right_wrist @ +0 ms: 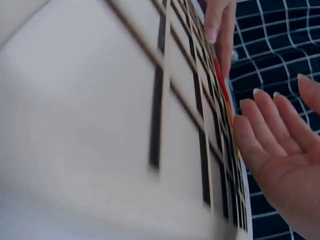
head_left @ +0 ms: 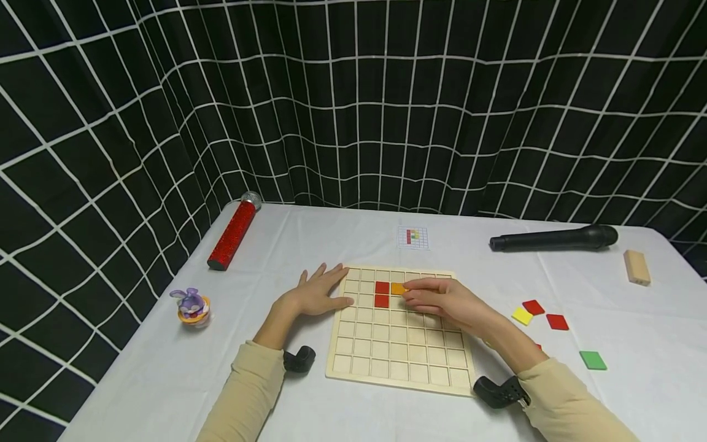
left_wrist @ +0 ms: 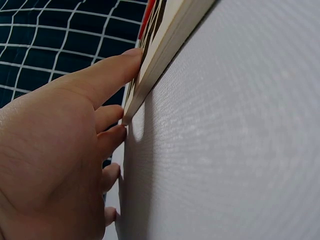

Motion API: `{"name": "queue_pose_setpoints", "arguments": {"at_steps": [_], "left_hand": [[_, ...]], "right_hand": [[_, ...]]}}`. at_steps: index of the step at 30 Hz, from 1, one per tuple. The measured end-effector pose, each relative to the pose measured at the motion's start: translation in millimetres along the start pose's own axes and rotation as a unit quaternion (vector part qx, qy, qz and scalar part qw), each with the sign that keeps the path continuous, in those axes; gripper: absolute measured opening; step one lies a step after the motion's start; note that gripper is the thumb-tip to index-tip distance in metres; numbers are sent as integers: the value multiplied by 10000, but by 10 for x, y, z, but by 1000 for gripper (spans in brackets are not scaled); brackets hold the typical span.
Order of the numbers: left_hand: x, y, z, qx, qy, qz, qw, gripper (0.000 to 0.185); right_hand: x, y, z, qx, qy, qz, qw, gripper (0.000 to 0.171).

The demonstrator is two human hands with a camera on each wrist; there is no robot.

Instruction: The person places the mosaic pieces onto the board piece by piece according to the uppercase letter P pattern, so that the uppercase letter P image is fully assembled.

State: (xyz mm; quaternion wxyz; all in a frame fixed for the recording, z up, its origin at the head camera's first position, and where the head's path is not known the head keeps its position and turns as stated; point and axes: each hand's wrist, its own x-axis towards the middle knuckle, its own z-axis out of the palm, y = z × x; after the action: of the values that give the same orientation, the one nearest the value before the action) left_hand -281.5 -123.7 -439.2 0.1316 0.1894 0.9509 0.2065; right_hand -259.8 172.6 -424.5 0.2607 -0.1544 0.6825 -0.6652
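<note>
A pale wooden grid board lies on the table with two red tiles stacked in one column. Beside the upper red tile sits an orange tile. My right hand is over the board, fingertips at the right edge of the orange tile. In the right wrist view its fingers are extended, close to the board, and a sliver of yellow shows beside them. My left hand lies at the board's upper left edge, fingers spread; its thumb touches the rim in the left wrist view.
Loose red, yellow and green tiles lie right of the board. A small printed pattern card lies behind it. Further out are a red microphone, a black microphone, a wooden block and a purple rabbit figure.
</note>
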Motion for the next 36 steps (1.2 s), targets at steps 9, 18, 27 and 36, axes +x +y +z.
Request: {"name": "queue_pose_setpoints", "arguments": {"at_steps": [9, 18, 27, 36], "left_hand": [[18, 22, 13, 53, -5, -12, 10000, 76], [19, 45, -2, 96, -40, -9, 9999, 76], [-11, 55, -27, 67, -80, -31, 9999, 75], [-22, 48, -20, 77, -78, -66, 9999, 75]], "right_hand": [[-252, 22, -216, -1140, 182, -29, 9933, 54], [-514, 52, -479, -1422, 270, -97, 9894, 56], [-753, 83, -666, -1589, 660, -163, 9849, 58], [-948, 123, -809, -1976, 799, -28, 9770, 57]]}}
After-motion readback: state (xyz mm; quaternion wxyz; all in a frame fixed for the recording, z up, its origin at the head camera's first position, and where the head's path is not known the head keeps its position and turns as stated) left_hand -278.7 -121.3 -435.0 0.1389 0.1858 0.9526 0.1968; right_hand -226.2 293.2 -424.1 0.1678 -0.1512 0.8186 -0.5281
